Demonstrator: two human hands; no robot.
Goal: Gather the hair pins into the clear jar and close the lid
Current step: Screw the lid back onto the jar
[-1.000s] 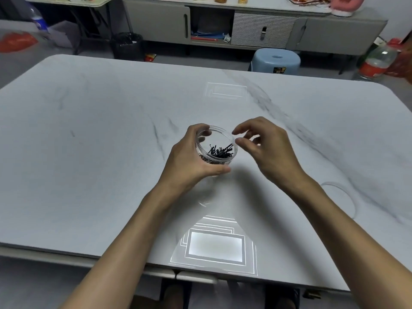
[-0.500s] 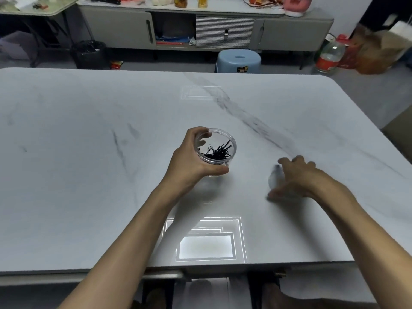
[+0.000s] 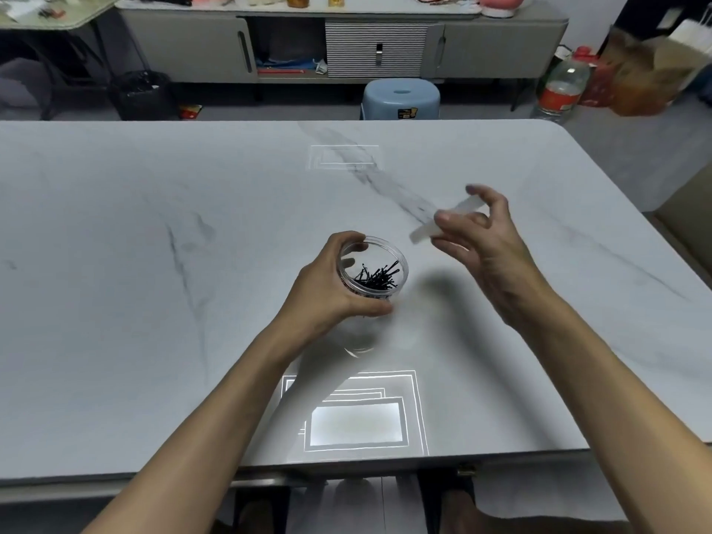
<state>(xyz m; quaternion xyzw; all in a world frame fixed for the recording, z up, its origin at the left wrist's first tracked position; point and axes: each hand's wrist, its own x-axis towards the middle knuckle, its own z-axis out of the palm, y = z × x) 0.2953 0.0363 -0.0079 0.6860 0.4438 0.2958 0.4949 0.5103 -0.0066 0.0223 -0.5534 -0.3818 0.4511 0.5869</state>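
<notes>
Lying in a dark tangle at the bottom of the clear jar (image 3: 404, 260), the hair pins (image 3: 377, 280) are seen gathered; no loose pin is made out on the counter (image 3: 154, 264). The jar is stood upright near the middle of the counter and is gripped by the left hand (image 3: 327, 292), whose fingers and thumb are curled round its wall, presumably so that it is kept from sliding or turning while the lid is fitted. Its mouth is uncovered. The lid (image 3: 424, 231), pale and blurred, is pinched at its edge by the fingers and thumb of the right hand (image 3: 487, 244); it is held on a slant above the counter, just right of the jar and apart from its rim. Gathering is judged finished and closing the step in hand: the lid must be levelled and centred over the mouth before being pressed or twisted down. Beyond the far edge a blue stool (image 3: 400, 96) and a low cabinet (image 3: 501, 48) are seen.
</notes>
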